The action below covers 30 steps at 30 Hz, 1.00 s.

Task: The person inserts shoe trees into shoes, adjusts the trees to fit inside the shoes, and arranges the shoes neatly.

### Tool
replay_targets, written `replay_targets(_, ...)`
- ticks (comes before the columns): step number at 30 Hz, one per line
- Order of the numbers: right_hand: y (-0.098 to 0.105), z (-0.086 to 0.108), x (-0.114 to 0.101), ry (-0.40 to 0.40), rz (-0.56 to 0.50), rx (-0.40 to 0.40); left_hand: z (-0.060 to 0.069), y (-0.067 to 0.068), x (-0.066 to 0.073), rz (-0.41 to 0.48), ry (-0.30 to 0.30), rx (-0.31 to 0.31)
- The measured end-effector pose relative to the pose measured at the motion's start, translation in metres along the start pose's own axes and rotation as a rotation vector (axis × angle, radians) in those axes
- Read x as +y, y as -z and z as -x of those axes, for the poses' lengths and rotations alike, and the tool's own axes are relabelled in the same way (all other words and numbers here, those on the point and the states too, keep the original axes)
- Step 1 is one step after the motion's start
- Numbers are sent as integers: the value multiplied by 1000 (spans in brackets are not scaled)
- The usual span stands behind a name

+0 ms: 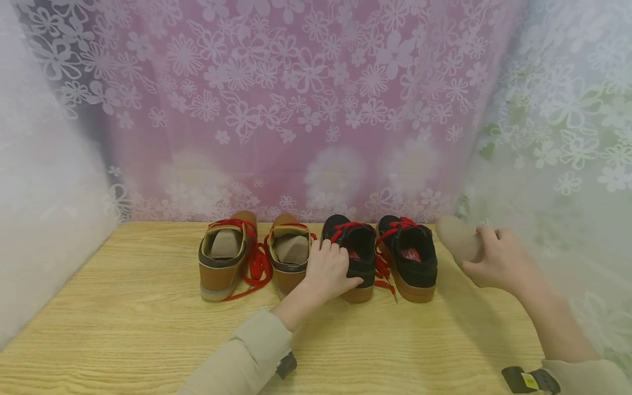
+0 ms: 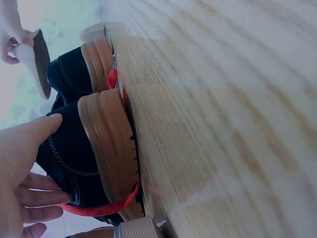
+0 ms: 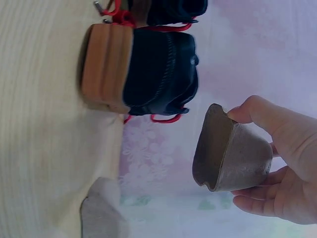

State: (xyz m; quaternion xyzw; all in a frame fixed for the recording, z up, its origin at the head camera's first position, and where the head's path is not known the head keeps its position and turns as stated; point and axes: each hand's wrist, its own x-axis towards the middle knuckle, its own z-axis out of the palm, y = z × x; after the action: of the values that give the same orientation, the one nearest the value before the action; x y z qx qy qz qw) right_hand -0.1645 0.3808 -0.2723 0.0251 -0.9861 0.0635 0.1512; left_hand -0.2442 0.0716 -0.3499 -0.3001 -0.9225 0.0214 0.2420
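Observation:
My right hand [image 1: 501,263] holds a beige moulded shoe insert [image 3: 242,158] in the air, right of the black shoes, thumb on one side and fingers on the other. My left hand [image 1: 328,271] grips the heel of the left black shoe [image 1: 362,269], thumb at the collar and fingers along its side. The right black shoe [image 1: 417,269] stands beside it, open, with a red-printed insole showing. Both have red laces and tan soles. To the left stand two brown shoes, the left one [image 1: 214,280] and the right one [image 1: 286,278], each with a beige insert inside.
Another beige insert [image 3: 104,210] lies on the wooden table [image 1: 123,323], past the right black shoe. Loose red laces [image 1: 258,266] trail between the shoes. A pink floral curtain [image 1: 296,109] hangs behind the table, with pale sheets on both sides.

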Motion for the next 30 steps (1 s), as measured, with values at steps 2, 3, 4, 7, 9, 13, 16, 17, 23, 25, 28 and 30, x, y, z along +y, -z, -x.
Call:
replay_targets(2, 3, 1, -4, -5, 0, 5, 0, -1, 0, 12, 5, 1)
replay_targets(3, 5, 1, -5, -4, 2, 9, 0, -1, 0, 18, 9, 0)
replay_targets(4, 7, 1, -7, -2, 3, 12, 0, -1, 1, 23, 12, 0)
replay_targets(7, 10, 2, -12, 16, 0, 38, -1, -1, 1, 33, 21, -6)
replay_targets(9, 13, 2, -15, 32, -1, 56, -1, -1, 1, 37, 26, -10)
replay_targets(13, 17, 3, -21, 53, 8, 73, 0, 0, 1, 39, 33, -13)
replay_targets(16, 20, 4, -26, 61, 14, 59, 0, 0, 2, 41, 38, -11)
replay_targets(17, 21, 5, -27, 64, 16, 52, 0, 0, 2, 40, 39, -10)
replay_targets(23, 23, 4, -37, 87, 27, 39, 2, -1, 3, 50, 56, 11)
replay_targets(25, 23, 4, -40, 97, 20, 40, 3, -1, 3, 54, 65, 21)
replay_targets(28, 23, 3, -43, 117, 7, 58, 2, -1, 3, 51, 70, 22)
replay_targets(30, 23, 2, -44, 124, -4, 60, 2, -1, 3, 51, 74, 15)
